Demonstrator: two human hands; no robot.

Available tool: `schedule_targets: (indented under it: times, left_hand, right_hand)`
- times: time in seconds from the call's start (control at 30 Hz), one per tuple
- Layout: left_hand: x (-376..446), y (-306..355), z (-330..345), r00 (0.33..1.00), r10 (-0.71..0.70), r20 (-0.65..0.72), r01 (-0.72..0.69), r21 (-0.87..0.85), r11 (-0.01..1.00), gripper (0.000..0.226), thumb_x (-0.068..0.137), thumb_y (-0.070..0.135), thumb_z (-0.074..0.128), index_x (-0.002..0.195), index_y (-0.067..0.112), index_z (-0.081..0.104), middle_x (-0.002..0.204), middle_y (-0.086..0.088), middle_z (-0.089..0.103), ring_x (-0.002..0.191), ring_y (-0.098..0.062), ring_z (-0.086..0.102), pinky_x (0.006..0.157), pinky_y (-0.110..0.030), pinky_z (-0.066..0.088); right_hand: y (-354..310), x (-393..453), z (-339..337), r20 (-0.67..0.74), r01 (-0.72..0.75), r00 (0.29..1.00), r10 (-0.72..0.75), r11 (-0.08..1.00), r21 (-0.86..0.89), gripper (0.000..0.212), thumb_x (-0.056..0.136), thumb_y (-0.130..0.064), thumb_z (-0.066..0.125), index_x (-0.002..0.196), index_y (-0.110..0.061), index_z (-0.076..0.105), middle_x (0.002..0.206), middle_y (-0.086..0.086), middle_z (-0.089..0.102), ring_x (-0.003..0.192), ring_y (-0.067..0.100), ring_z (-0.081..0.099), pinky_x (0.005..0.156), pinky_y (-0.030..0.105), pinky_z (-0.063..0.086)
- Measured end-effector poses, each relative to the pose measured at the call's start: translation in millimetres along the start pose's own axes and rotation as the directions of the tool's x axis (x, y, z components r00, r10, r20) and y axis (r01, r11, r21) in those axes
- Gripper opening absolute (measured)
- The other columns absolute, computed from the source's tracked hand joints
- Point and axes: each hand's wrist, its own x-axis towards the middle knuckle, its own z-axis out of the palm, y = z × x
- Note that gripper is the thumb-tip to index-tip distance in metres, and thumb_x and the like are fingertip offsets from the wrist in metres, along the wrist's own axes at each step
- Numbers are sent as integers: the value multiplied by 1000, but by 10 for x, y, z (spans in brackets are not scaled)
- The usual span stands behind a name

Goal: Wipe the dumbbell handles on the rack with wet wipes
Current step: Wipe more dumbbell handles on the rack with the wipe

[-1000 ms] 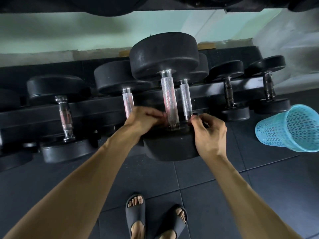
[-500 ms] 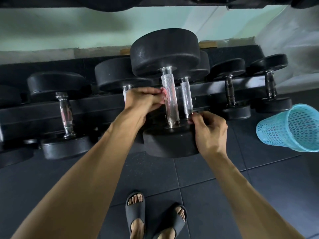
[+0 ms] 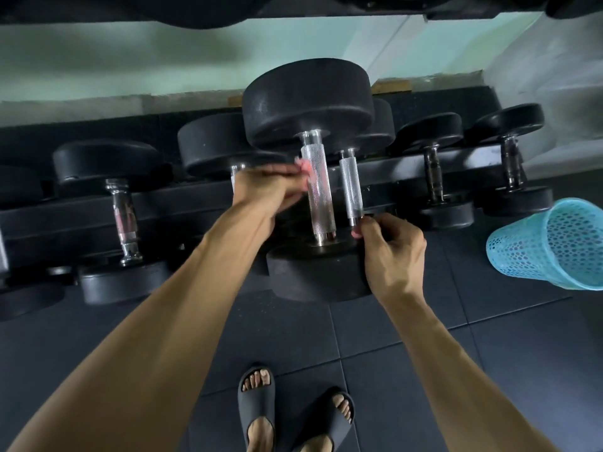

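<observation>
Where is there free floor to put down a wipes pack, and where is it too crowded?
Free: the dark floor mat between the sandals and the blue basket. Also bare left of the left forearm. Crowded: along the rack, dumbbells side by side, both hands at the knurled handles.

We see our left hand [image 3: 266, 190] with fingertips at the upper part of the big dumbbell's knurled handle [image 3: 318, 190], a pinkish blur there that we cannot identify. Our right hand [image 3: 390, 249] pinches near the lower end of the thinner handle [image 3: 350, 187] just beside it. A blue mesh basket [image 3: 548, 246] leans on the floor [image 3: 489, 337] at right.
</observation>
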Motion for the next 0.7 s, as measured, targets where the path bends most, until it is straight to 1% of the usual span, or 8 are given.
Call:
schedule_targets:
  times: [0.07,0.13,0.23,0.33,0.43,0.53,0.6,0.7]
  left_hand:
    - [-142,-154,-95,997,-62,41,58,101,993,21,72,-14,75,80,4,69,73,-5,75,66,-14,73,67,-25,60]
    - [-227,-225,-116,997,-63,45,56,142,988,20,70,-12,78,80,3,71,80,-11,75,71,-19,73,74,-28,60]
    - [-17,-26,42,998,-32,-45,28,-76,997,22,75,-12,74,77,9,70,74,-3,74,71,-12,71,70,-24,60]
    - [217,167,177,989,-64,-131,26,-273,962,14,74,-2,81,78,9,72,76,-4,74,67,-11,70,59,-21,57]
    - [36,17,83,992,-100,-78,87,-156,984,16,72,-1,82,81,9,73,83,-3,77,70,-10,72,62,-19,56]
    - [-278,-168,2,994,-104,-24,105,41,994,16,72,-7,79,83,2,72,69,0,74,60,-7,70,60,-17,57]
    - [-234,-81,55,997,-52,-51,53,28,998,18,74,-13,75,76,4,70,61,3,71,64,-10,70,62,-17,58]
    - [33,221,169,991,15,-136,-30,-110,993,19,73,-12,76,71,7,70,62,0,72,68,-12,72,69,-23,60]
  right_hand:
    - [-1,3,0,2,-18,1000,18,1000,-6,30,88,-11,57,64,6,51,51,9,42,51,11,35,50,33,32]
    - [5,7,8,-6,-23,1000,23,1000,-11,31,88,-12,57,63,5,50,51,6,41,52,12,35,52,35,33]
    - [24,10,11,-7,18,1000,-19,1000,-7,30,86,-16,56,68,8,57,61,20,55,58,26,44,57,35,36]
    - [55,12,15,-13,50,999,-51,999,-15,34,80,-23,52,71,9,61,67,22,60,67,31,51,60,36,38]
    - [43,11,0,-1,25,1000,-25,1000,0,31,85,-17,57,61,3,53,49,6,46,51,19,37,50,31,32]
    - [25,5,-7,-2,-14,1000,14,1000,7,38,86,-10,56,53,-8,38,46,-6,32,50,11,29,47,26,26]
    - [27,-5,-5,9,2,1000,-2,1000,22,34,85,-14,55,55,-2,43,47,0,36,51,14,30,49,31,29]
    - [32,9,13,-1,41,999,-41,999,0,34,79,-23,51,67,8,57,58,21,51,60,33,43,55,40,34]
